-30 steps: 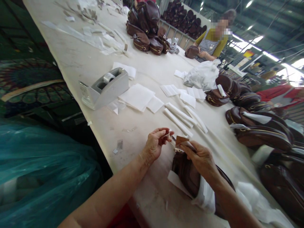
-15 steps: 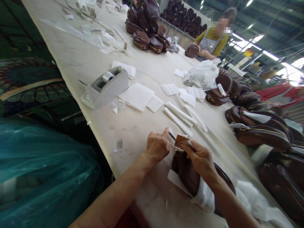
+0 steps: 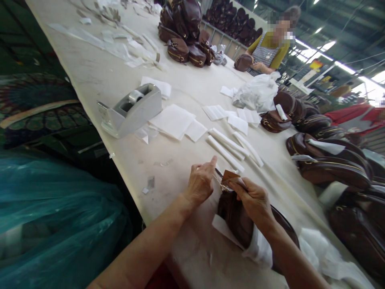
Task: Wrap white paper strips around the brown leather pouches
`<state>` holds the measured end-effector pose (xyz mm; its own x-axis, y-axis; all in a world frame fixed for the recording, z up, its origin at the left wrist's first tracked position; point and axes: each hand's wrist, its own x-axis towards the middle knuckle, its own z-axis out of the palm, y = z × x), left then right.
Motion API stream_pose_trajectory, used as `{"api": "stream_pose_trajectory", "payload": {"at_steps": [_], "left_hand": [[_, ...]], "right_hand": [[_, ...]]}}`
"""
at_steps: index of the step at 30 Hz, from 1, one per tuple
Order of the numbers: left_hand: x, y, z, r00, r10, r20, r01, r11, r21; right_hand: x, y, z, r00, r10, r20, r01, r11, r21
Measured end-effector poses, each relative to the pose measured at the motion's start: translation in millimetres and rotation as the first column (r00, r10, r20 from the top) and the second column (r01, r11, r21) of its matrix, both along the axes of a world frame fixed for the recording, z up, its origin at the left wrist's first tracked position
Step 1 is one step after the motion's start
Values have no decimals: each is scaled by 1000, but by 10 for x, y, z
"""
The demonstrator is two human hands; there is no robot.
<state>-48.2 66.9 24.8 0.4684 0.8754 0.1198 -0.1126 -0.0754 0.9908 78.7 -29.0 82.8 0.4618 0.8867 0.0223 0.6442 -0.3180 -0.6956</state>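
Note:
A dark brown leather bag (image 3: 240, 218) lies near the table's front edge, with white paper round part of it. Above its top end, my right hand (image 3: 251, 196) pinches a small brown tag (image 3: 230, 176). Just left of the tag is my left hand (image 3: 201, 180), its index finger stretched forward and the other fingers curled. A thin string runs from the tag's side toward my left hand; whether those fingers grip it is too small to tell.
Beyond my hands lie rolled white strips (image 3: 225, 153) and white sheets (image 3: 174, 120). A grey tape dispenser (image 3: 135, 108) stands near the left edge. More brown bags (image 3: 333, 168) line the right side. Across the table, a person (image 3: 266, 50) holds a bag.
My left index finger has moved slightly up and forward, and the hand has turned a little. My right hand, the tag and the bag are nearly unchanged.

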Motion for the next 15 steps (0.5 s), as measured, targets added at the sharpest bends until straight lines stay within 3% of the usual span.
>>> {"api": "stream_pose_trajectory", "payload": {"at_steps": [2, 4, 5, 7, 9, 13, 15], "left_hand": [[-7, -14, -25, 985, 60, -160, -41, 992, 116], [-30, -2, -8, 981, 103, -163, -103, 995, 6], [-44, 12, 11, 989, 101, -106, -114, 985, -128], [-76, 53, 59, 996, 74, 57, -44, 913, -405], [-108, 104, 105, 979, 50, 196, 70, 828, -557], [-132, 163, 173, 938, 43, 344, 194, 758, -622], [-108, 139, 193, 893, 95, 439, 221, 758, -614]], "right_hand": [[3, -4, 1, 1000, -7, -5, 7, 1000, 7], [9, -8, -1, 1000, -13, -7, 13, 1000, 2], [12, -10, -4, 1000, -17, -5, 17, 1000, 0], [18, -13, -12, 1000, -18, 2, 18, 1000, 0], [23, -15, -21, 1000, -13, 10, 13, 1000, -2], [27, -20, -42, 1000, -9, 14, 9, 1000, 4], [26, -24, -49, 1000, -9, 9, 9, 1000, 17]]}}
